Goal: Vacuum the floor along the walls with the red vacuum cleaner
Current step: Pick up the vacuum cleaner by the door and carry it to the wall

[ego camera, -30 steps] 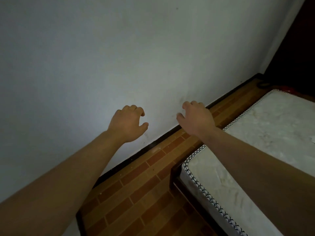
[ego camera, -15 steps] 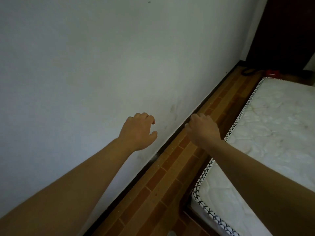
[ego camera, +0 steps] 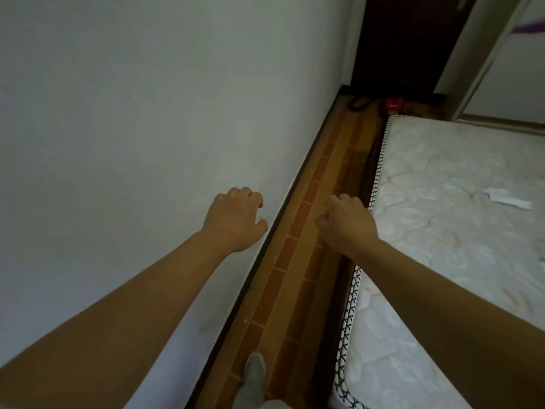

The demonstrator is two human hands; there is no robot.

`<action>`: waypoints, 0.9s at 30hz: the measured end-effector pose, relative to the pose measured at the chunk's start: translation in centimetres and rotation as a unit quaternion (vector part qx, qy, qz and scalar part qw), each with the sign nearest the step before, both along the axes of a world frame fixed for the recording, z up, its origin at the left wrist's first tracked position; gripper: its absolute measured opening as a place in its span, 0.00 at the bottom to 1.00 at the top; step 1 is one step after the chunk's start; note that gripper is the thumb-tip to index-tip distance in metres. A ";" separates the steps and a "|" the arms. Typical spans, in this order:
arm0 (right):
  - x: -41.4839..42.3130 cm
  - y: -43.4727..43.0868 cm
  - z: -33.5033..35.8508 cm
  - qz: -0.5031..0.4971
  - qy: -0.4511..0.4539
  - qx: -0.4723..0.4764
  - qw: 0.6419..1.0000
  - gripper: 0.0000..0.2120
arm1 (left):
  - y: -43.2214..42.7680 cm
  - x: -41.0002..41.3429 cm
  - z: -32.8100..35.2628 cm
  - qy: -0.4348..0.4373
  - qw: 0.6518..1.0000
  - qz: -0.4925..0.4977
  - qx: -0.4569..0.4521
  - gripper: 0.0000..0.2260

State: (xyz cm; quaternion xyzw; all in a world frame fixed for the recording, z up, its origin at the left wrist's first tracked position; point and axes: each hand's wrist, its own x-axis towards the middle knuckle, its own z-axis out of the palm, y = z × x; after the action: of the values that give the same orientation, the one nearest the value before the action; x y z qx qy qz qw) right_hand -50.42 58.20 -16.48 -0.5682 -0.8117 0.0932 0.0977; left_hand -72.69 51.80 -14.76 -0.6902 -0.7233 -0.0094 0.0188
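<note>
Both arms are stretched out ahead over a narrow strip of floor (ego camera: 298,261), laid in brown and orange brick-pattern tiles, squeezed between a white wall (ego camera: 147,113) on the left and a bed on the right. The left hand (ego camera: 234,221) is seen in front of the wall, just left of the dark baseboard (ego camera: 274,228); its fingers (ego camera: 250,196) are curled loosely with the thumb sticking out toward the right, and nothing is held in them. Whether the wall is actually touched can't be told. The right hand (ego camera: 346,224) is hung over the floor strip right beside the mattress edge, fingers half curled and pointing far, also empty, nothing gripped.

The red vacuum cleaner (ego camera: 394,105) is spotted way off at the far end of the strip, on the floor by a dark door (ego camera: 407,42), well apart from both hands. Only a small red bit of it is seen, with a dark hose or cord (ego camera: 358,103) looped just to its left.

The mattress (ego camera: 442,231) is white and quilted, trimmed with a black-and-white zigzag border (ego camera: 349,305), and a scrap of white paper (ego camera: 508,197) is left lying on it at the right. At the near bottom edge a foot in a grey sock (ego camera: 255,369) is planted on the tiles close to the baseboard.
</note>
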 end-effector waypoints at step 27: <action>5.7 43.5 -2.2 -0.197 -0.038 -0.016 0.980 0.18 | 53.4 5.6 -4.2 -0.055 0.982 -0.179 -0.033 0.17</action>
State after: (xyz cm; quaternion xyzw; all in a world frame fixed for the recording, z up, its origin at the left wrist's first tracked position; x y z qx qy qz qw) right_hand -44.71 101.69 -18.70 -0.7215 -0.6855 0.0633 0.0747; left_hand -67.07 105.18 -18.96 -0.8070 -0.5883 -0.0266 -0.0454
